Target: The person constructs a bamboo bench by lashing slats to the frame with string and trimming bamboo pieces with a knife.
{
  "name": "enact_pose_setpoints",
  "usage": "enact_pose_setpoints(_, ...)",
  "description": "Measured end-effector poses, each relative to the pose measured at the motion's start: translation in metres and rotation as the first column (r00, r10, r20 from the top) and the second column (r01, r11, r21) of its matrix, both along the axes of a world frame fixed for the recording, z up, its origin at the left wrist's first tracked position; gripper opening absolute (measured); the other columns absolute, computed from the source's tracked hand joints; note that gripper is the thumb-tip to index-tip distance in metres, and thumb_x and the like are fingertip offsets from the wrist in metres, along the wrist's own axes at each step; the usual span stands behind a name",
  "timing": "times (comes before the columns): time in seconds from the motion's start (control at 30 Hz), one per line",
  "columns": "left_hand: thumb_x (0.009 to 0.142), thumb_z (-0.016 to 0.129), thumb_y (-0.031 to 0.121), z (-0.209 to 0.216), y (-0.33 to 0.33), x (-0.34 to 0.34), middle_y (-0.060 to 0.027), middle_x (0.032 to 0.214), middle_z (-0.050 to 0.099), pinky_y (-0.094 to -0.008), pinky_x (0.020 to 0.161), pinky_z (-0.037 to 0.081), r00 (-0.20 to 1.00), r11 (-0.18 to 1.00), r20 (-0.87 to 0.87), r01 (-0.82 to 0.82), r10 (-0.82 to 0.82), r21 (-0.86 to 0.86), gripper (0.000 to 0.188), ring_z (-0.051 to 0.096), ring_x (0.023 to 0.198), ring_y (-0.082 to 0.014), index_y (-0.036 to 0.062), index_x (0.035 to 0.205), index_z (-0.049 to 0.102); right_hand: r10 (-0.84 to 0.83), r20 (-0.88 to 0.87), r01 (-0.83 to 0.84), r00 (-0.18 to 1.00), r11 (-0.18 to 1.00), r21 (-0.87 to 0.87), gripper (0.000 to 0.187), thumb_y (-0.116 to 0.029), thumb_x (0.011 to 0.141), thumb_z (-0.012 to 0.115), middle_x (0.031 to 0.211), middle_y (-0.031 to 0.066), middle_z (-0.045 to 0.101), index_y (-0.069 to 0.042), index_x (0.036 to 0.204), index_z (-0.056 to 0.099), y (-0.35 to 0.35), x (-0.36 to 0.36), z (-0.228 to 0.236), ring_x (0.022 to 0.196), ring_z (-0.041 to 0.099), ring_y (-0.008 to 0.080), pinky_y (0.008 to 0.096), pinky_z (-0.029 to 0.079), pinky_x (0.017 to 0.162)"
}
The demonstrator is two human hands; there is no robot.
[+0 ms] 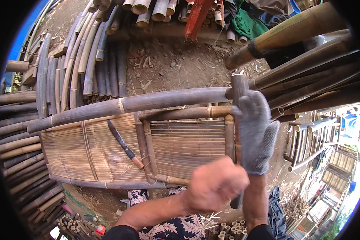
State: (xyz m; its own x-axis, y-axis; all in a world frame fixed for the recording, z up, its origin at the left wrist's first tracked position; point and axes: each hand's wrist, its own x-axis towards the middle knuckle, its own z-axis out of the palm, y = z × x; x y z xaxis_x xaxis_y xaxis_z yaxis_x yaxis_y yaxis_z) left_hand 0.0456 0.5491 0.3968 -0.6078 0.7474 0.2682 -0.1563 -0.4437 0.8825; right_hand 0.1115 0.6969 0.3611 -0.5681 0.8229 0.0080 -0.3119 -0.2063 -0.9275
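Your right hand (pixel 255 130), in a grey knit glove, is wrapped shut around the upright bamboo post (pixel 239 92) at the corner of the bamboo frame (pixel 180 114), just below the joint where the long dark crossbar (pixel 128 105) meets it. Your bare left hand (pixel 214 185) is a tight fist lower on the same post, near its bottom end. Keep both grips firm and the post square to the crossbar, since the joint sits right above your glove; I cannot tell whether it is seated. The slatted panel (pixel 186 144) lies just left of the post, under your forearms. A machete (pixel 124 145) with a reddish handle rests on the woven bamboo mat (pixel 74 150), blade away from you, well clear of both hands. Stacked poles (pixel 316 76) crowd the right side close to the post, and more bamboo lies on the ground (pixel 176 64) beyond.
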Motion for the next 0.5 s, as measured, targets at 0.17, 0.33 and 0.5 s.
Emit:
enact_pose_setpoints(0.17, 0.105, 0.052, 0.018, 0.012, -0.001, -0.068, -0.0032, 0.085, 0.052, -0.0210, 0.048, 0.037, 0.850, 0.974, 0.522, -0.172, 0.070, 0.148, 0.024, 0.040, 0.057, -0.0045, 0.0005, 0.120, 0.049, 0.053, -0.181, -0.111, 0.982, 0.938, -0.328, 0.058, -0.045, 0.103, 0.051, 0.125, 0.0145, 0.061, 0.004, 0.135, 0.052, -0.023, -0.027, -0.014, 0.111, 0.062, 0.0239, 0.0364, 0.051, 0.097)
enact_pose_setpoints(0.33, 0.105, 0.048, 0.017, 0.040, -0.021, -0.079, -0.0037, 0.077, 0.051, -0.0282, 0.058, 0.046, 0.908, 0.953, 0.412, -0.189, 0.077, 0.237, 0.022, 0.047, 0.067, -0.0091, 0.0025, 0.121, 0.051, 0.063, 0.310, -0.045, 0.949, 0.997, -0.066, 0.031, -0.027, 0.102, 0.051, 0.112, 0.0094, 0.064, -0.003, 0.118, 0.063, -0.004, -0.041, -0.015, 0.108, 0.061, 0.0195, 0.0334, 0.048, 0.097)
enact_pose_setpoints(0.5, 0.106, 0.041, 0.009, 0.013, -0.015, -0.095, -0.0069, 0.082, 0.061, -0.0353, 0.080, 0.054, 0.897, 0.888, 0.160, -0.434, 0.411, 0.153, 0.022, 0.059, 0.077, -0.0152, 0.0025, 0.125, 0.051, 0.561, 0.350, -0.610, 0.750, 0.792, 0.037, 0.040, -0.009, 0.086, 0.072, 0.113, 0.0089, 0.067, 0.000, 0.125, 0.064, -0.059, -0.052, 0.049, 0.101, 0.064, 0.0173, 0.0310, 0.053, 0.085)
